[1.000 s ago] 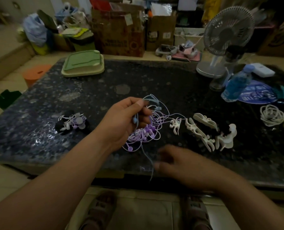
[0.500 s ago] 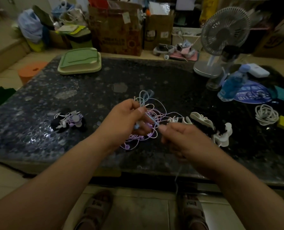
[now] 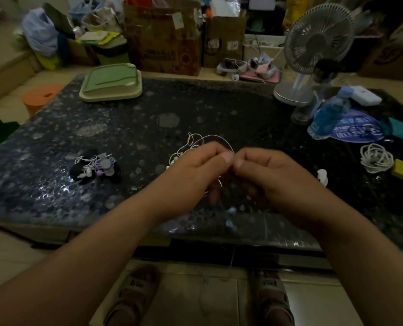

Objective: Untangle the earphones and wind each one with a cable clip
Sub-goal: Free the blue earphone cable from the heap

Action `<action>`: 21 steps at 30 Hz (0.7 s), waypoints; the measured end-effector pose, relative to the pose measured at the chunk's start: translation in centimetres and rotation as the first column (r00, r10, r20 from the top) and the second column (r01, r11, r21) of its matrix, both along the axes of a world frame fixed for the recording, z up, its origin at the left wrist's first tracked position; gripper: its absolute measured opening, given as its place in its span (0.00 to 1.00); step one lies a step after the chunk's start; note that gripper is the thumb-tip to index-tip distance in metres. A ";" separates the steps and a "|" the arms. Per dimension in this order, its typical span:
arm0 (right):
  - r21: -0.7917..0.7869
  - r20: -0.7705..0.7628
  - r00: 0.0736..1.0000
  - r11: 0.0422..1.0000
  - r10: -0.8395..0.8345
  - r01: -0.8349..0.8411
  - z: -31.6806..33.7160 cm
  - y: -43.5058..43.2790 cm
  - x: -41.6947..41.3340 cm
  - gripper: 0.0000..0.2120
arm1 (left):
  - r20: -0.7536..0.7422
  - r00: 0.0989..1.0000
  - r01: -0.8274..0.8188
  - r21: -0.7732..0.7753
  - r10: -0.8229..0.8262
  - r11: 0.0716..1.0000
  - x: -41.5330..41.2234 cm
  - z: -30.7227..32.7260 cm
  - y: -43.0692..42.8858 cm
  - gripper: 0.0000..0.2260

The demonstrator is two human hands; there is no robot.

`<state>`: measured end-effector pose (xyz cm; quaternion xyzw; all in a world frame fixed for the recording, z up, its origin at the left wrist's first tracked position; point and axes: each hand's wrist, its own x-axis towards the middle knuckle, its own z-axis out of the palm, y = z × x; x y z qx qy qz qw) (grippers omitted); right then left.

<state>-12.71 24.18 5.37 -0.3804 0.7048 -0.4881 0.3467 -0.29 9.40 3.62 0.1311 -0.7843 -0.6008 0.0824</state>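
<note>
Pale earphone cable loops off to the far left of the pinch, nearer the left hand, which nips it thumb-to-thumb with the right hand.

On the counter, the tangled earphones sit near the middle, between the left hand and the right hand. A wound earphone bundle lies to their left, and a tray lies at the far left. Right of the hands lie a cable clip and then a coiled cable. A bottle and a fan stand farther back.

Bare forearms, strapped sandals
</note>
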 end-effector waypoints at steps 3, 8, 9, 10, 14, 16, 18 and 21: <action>-0.038 0.203 0.947 0.965 -0.248 0.261 0.6 -0.2 -1.3 0.13 | 0.117 0.989 0.081 0.124 -0.096 0.989 0.6 0.0 -1.7 0.12; 0.212 -0.185 0.940 0.922 -0.286 0.323 -1.3 -0.1 -2.4 0.19 | 0.086 0.995 0.010 0.340 -0.042 0.940 1.1 -0.5 -3.0 0.13; 0.209 -0.292 0.936 0.942 -0.197 0.263 -1.7 -0.2 -1.9 0.18 | 0.095 0.994 0.013 0.335 -0.048 0.942 1.0 -0.6 -3.0 0.14; 0.179 -0.330 0.933 0.961 -0.144 0.211 -1.8 -0.4 -1.3 0.16 | 0.107 0.992 0.023 0.326 -0.061 0.945 0.9 -0.7 -2.9 0.14; 0.046 0.086 0.996 0.998 -0.040 0.036 -1.9 -1.6 0.5 0.19 | 0.102 0.993 0.026 0.305 -0.060 0.952 0.5 -0.7 -2.6 0.18; 0.028 0.316 0.948 0.998 0.046 -0.058 -2.0 -1.7 1.1 0.26 | 0.099 0.995 -0.042 0.300 0.012 0.953 0.3 -0.5 -2.6 0.21; 0.048 0.455 0.887 0.993 0.077 -0.111 -1.9 -1.6 1.3 0.29 | 0.108 0.989 -0.126 0.283 0.098 0.951 0.1 -0.5 -2.7 0.23; 0.115 0.463 0.886 0.989 0.030 -0.093 -2.1 -1.6 1.0 0.34 | 0.101 0.969 -0.247 0.299 0.226 0.922 0.1 -0.8 -3.5 0.26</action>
